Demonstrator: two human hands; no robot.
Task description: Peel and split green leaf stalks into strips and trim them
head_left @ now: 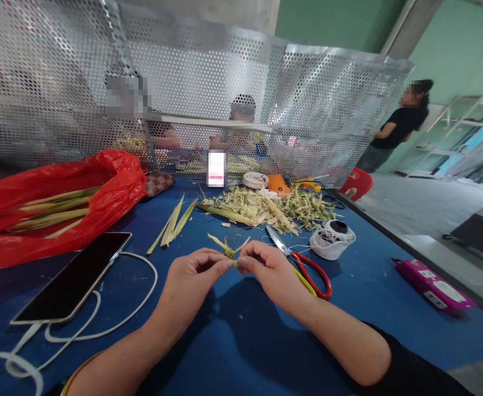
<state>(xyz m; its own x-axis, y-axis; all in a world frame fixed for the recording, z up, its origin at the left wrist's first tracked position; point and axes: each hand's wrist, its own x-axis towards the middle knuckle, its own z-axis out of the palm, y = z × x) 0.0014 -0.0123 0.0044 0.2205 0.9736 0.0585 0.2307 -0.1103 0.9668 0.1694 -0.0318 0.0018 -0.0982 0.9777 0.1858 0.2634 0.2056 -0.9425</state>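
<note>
Between my fingertips is a small piece of woven leaf strip (228, 251), pale green-yellow, with loose ends sticking up to the left and right. My left hand (202, 269) pinches it from the left with thumb and forefinger. From the right, my right hand (268, 269) grips its lower end, fingers curled, close to the left thumb. Scissors (311, 272) with red and yellow handles lie just beyond my right hand, blades slightly apart. Several cut leaf strips (175, 223) rest on the blue table (241, 341) ahead of my left hand.
A heap of leaf scraps (266, 206) spreads at the back, beside a spool of white thread (332, 240). On the left are a red plastic bag (117, 181) of leaves and a tablet (74, 278) with a white cable. A purple pouch (433, 286) lies right. Perforated sheeting (200, 71) stands behind.
</note>
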